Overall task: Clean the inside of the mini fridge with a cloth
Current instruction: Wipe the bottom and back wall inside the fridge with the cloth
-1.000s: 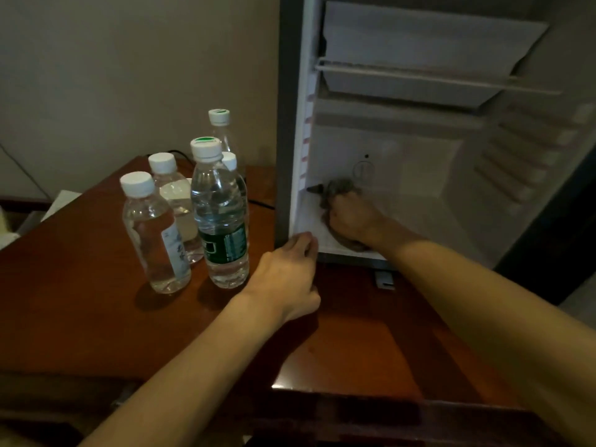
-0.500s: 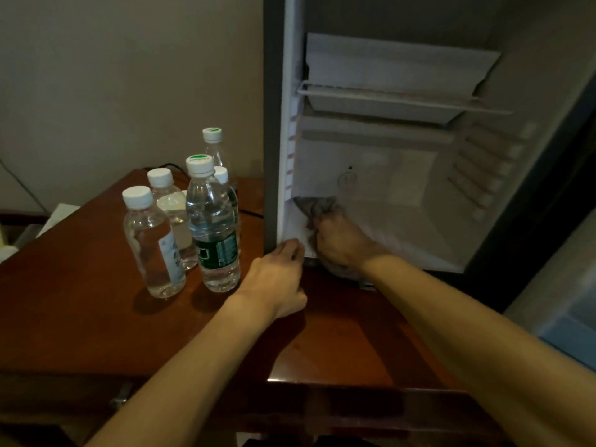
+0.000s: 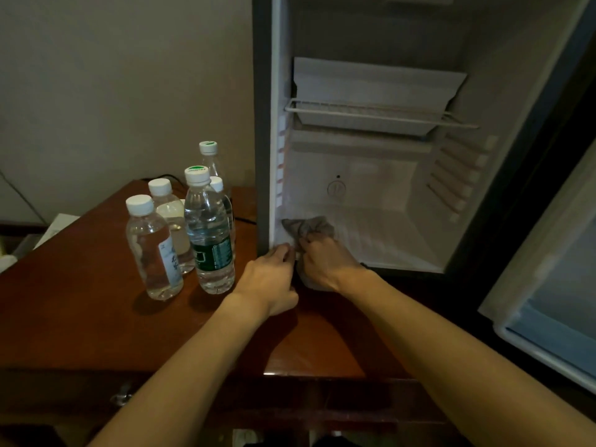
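Both hands work at the fridge's (image 3: pixel 380 201) front-left corner.
Five bottles (image 3: pixel 209 233) stand aside on the table (image 3: pixel 80 301), likely taken out for wiping. Right hand (image 3: pixel 325 266) grips the cloth (image 3: pixel 309 228) on the fridge floor; left hand (image 3: pixel 271 282), fingers curled, touches the fridge's edge, probably bracing.

Bottles (image 3: pixel 193 233) left of fridge (image 3: pixel 371 175)

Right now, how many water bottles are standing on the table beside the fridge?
5. Front left bottle; green-label bottle front right; one behind the front-left; a short one mostly hidden behind the green-label; the tallest at the back. More could be hidden behind these.
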